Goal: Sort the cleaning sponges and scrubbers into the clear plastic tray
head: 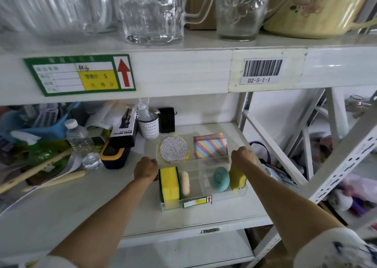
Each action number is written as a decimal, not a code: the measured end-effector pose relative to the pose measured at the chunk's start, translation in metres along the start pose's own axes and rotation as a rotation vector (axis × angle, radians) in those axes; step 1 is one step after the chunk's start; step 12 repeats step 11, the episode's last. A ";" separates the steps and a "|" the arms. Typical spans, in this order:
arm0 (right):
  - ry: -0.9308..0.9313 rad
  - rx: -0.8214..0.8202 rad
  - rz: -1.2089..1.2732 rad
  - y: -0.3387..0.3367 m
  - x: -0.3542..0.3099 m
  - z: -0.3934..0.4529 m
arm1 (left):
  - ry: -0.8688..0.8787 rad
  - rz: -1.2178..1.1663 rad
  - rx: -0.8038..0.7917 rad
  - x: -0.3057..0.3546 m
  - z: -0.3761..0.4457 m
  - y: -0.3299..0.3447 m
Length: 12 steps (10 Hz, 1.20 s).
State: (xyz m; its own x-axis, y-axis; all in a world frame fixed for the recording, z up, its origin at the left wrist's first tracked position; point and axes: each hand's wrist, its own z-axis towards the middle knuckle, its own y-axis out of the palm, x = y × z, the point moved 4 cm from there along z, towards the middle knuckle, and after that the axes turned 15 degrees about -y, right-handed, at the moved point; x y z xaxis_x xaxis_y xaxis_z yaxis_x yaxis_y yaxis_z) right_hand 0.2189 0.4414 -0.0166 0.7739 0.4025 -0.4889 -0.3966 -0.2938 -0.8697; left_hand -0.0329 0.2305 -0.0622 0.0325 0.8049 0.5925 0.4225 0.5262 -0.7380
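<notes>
A clear plastic tray sits on the white shelf, holding several cleaning items. At its front left stand yellow sponges with green backs and a beige scrubber. A teal mesh scrubber and a yellow sponge stand at the front right. A round silver scouring pad and striped rainbow cloths lie in the back half. My left hand grips the tray's left wall. My right hand grips its right wall.
Left of the tray stand a dark box with a yellow rim, a water bottle, a spray-bottle box and wooden sticks. Glass jugs fill the shelf above. A slanted metal brace runs at the right.
</notes>
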 end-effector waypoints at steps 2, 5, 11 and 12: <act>0.016 0.023 -0.014 0.002 -0.002 0.001 | 0.030 0.074 0.038 0.006 0.001 0.000; 0.030 0.044 0.044 0.004 -0.004 0.001 | 0.058 0.131 0.061 0.010 0.002 -0.001; -0.107 0.198 -0.147 0.001 -0.019 -0.002 | 0.202 0.124 0.190 0.024 -0.005 -0.026; -0.107 0.198 -0.147 0.001 -0.019 -0.002 | 0.202 0.124 0.190 0.024 -0.005 -0.026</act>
